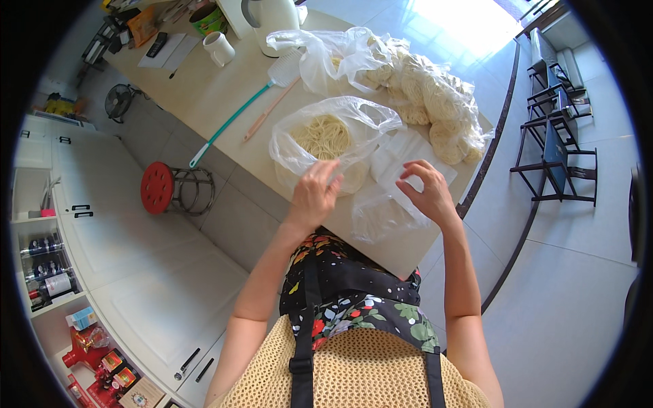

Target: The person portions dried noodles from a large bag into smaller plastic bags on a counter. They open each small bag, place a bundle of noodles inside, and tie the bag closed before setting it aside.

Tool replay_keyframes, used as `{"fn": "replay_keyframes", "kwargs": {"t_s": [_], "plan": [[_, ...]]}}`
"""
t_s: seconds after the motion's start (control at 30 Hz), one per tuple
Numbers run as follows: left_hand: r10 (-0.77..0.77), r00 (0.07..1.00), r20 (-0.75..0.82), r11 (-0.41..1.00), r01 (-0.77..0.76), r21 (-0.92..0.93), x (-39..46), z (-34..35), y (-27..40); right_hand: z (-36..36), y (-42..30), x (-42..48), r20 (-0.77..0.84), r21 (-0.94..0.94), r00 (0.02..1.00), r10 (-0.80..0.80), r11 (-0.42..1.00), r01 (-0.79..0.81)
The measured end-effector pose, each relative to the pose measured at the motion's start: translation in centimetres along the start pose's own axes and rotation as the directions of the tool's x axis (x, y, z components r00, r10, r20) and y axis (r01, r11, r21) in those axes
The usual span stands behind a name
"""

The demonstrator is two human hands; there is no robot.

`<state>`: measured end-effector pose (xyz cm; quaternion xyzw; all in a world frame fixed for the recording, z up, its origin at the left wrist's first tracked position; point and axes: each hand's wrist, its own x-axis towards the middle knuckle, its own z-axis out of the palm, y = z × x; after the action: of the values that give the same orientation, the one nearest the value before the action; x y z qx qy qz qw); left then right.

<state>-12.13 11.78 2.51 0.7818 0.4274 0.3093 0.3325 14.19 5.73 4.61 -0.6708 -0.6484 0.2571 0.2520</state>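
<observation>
An open clear plastic bag [285, 137] with a tangle of pale noodles [324, 136] inside stands on the table. My left hand [315, 195] is at the near side of this bag, fingers slightly bent; whether it touches the plastic I cannot tell. To the right my right hand [426, 186] is over flat clear plastic bags [390, 217], thumb and fingers curved with a gap between them and nothing seen in them. Behind lie a crumpled plastic bag [326, 56] and a row of bagged noodle bundles [428, 92] reaching the table's right edge.
A teal-handled fly swatter [229, 122] and a pinkish stick [270, 109] lie on the table [214, 92]. Farther back stand a white mug [219, 48] and an electric kettle [273, 23]. A red-topped stool [157, 187] is on the floor at left, beside white cabinets [127, 214]; chairs [558, 158] stand at right.
</observation>
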Motion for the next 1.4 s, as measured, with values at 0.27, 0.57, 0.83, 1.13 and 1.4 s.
{"fn": "replay_keyframes", "kwargs": {"t_s": [0.27,0.57,0.83,1.13,1.4], "plan": [[-0.187,0.942,0.281,0.864,0.022,0.503,4.2,0.2,-6.1,8.3,-3.9,8.9,-0.027,0.205,0.958,-0.285,0.937,0.284],[-0.345,0.821,0.456,0.905,0.161,0.395,4.8,0.4,-9.9,10.2,1.9,13.5,0.334,-0.500,0.939,0.081,0.860,0.104],[-0.247,0.902,0.353,0.921,0.105,0.375,11.0,-0.1,-7.3,9.4,2.9,15.9,-0.087,-0.459,0.964,-0.252,0.869,0.185],[-0.120,0.939,0.323,0.919,-0.018,0.394,12.1,5.0,-8.3,11.3,4.7,14.5,0.327,-0.329,0.937,0.119,0.944,-0.005],[-0.133,0.936,0.327,0.929,0.002,0.371,10.9,5.2,-7.6,12.1,5.6,14.6,0.261,-0.178,0.958,0.121,0.981,-0.076]]}}
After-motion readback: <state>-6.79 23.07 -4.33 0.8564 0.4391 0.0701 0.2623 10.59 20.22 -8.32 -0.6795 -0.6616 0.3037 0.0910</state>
